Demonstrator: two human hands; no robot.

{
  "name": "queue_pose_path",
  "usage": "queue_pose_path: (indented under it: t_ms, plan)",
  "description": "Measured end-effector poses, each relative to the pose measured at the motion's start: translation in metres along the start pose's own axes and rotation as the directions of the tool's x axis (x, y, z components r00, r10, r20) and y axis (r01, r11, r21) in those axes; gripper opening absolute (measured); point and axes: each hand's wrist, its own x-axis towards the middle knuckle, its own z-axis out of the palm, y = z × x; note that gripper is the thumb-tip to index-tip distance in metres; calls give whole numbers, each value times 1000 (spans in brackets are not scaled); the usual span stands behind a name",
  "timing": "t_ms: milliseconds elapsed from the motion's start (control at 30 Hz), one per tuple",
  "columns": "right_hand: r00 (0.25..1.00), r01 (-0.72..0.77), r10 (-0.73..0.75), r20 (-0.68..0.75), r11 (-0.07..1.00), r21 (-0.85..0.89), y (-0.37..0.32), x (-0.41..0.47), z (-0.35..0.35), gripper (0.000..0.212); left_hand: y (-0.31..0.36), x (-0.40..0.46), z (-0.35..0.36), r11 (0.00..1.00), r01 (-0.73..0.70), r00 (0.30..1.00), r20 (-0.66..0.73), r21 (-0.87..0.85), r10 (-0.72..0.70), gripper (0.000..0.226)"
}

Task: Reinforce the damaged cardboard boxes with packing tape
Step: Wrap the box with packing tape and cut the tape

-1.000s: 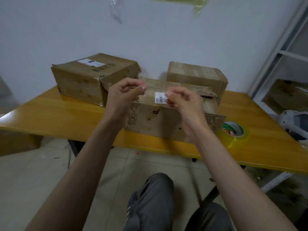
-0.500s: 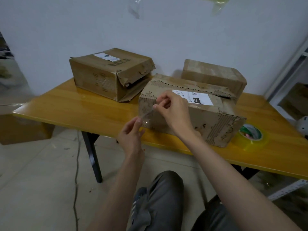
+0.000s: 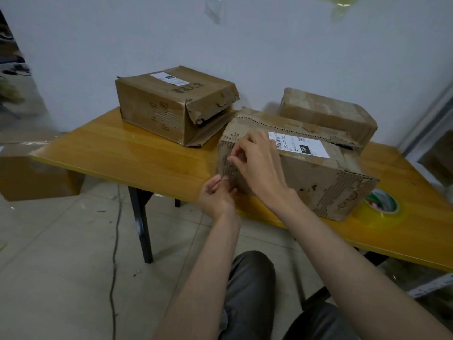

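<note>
Pale wall rose behind the wooden desk (image 3: pixel 147 153); the near box (image 3: pixel 306 177) sat at its near edge; the right hand (image 3: pixel 257 165) pinched clear tape against the box's left corner; the left hand (image 3: pixel 215 195) pinched the strip's lower end; flimsy, sticky tape is probably best held by its ends.

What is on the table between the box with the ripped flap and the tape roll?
The head view shows the labelled box lying between the torn box and the tape roll, with both hands at its left corner.
</note>
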Motion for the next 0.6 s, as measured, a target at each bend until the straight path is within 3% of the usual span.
queue_pose_path:
  t_ms: [367, 600]
  plan:
    - [996, -6, 13, 92, 997, -78, 0, 14, -8, 14, 19, 3, -10, 978, 161, 981, 90, 129, -174, 27]
    - [997, 13, -12, 70, 1000, -17, 4, 11, 0, 14, 20, 4, -9, 977, 156, 978, 116, 143, -173, 37]
